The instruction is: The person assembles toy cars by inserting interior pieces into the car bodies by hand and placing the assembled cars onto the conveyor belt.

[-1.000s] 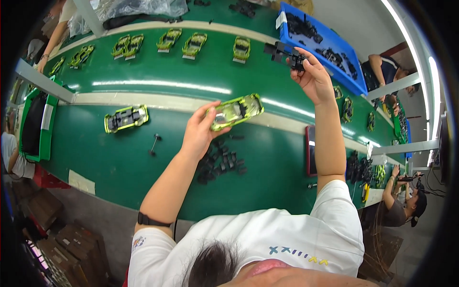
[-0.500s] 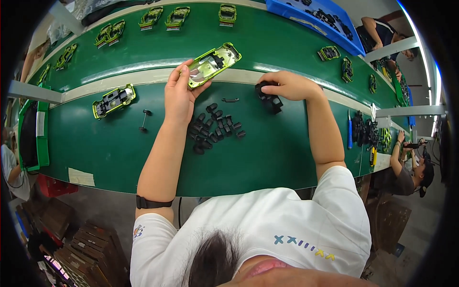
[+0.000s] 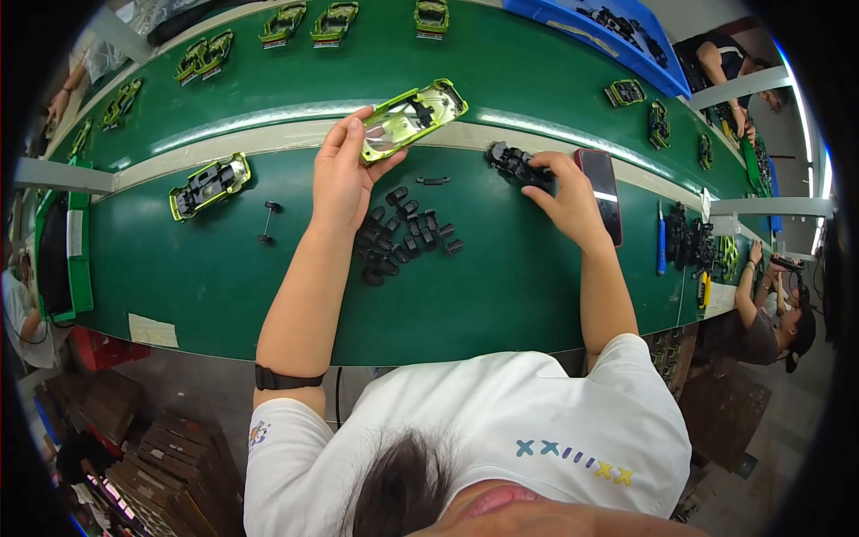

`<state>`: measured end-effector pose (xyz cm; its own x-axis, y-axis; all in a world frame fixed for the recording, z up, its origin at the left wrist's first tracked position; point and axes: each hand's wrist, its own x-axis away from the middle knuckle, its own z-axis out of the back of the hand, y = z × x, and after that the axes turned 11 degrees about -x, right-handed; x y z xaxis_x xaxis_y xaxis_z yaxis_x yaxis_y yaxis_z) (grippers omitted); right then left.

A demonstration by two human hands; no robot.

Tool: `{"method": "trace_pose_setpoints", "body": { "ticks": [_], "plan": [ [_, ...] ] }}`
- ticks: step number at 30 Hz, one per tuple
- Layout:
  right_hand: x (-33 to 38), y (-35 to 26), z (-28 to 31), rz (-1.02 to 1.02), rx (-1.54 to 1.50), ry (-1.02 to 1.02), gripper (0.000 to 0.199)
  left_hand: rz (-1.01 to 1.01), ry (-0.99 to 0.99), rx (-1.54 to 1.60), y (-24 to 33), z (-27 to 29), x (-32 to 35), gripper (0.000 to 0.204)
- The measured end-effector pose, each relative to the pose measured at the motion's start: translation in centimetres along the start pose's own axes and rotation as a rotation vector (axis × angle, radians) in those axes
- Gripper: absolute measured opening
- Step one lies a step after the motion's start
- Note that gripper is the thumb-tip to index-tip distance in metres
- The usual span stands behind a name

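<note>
My left hand grips a lime-green toy car body shell by its near left end, its hollow inner side turned up. To the right, my right hand has its thumb and fingers around the near end of a black toy car chassis, low over the table. Between my forearms lies a loose group of small black wheels, with a small black bar just above them. Left of my left forearm are a wheel axle with two wheels and another green car shell with a black part inside.
A phone lies beside my right hand. Farther right are a blue-handled tool and black parts. Several green shells line the far belt; a blue bin stands beyond. A green tray sits left. Co-workers are at both sides.
My right hand has swung round to the near end of the black chassis, which now lies more level. The phone has come into view. My left hand has shifted slightly right with the shell.
</note>
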<state>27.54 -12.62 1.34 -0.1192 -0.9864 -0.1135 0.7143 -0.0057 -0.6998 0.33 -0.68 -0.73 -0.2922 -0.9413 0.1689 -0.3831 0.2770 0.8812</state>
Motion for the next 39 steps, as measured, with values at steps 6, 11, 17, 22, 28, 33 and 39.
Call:
{"method": "trace_pose_setpoints", "body": {
  "ticks": [6, 11, 17, 22, 28, 33, 39],
  "plan": [
    [-3.1, -4.9, 1.9, 0.302, -0.266, 0.010, 0.031, 0.108, -0.087, 0.011, -0.1, -0.4, 0.2, 0.030],
    [-5.2, -8.0, 0.0, 0.484, -0.187, -0.131, 0.032, 0.173, -0.227, -0.044, -0.3, -0.2, 0.4, 0.052],
    [-5.5, -6.9, -1.7, 0.555, -0.107, -0.191, 0.034, 0.196, -0.278, -0.082, 0.0, -0.8, 0.8, 0.050],
    [-5.6, -6.4, -2.1, 0.536, -0.112, -0.236, 0.034, 0.195, -0.258, -0.104, -0.2, -1.1, 1.1, 0.030],
    [-5.5, -6.1, -2.1, 0.578, -0.045, -0.214, 0.035, 0.185, -0.239, -0.135, -0.3, -1.4, 1.2, 0.030],
    [-5.5, -6.1, -2.4, 0.564, -0.068, -0.207, 0.031, 0.162, -0.213, -0.175, -0.5, -1.4, 1.2, 0.034],
    [-5.7, -6.1, -2.5, 0.563, -0.046, -0.198, 0.035, 0.166, -0.194, -0.176, -0.5, -1.3, 1.1, 0.035]
  ]
}}
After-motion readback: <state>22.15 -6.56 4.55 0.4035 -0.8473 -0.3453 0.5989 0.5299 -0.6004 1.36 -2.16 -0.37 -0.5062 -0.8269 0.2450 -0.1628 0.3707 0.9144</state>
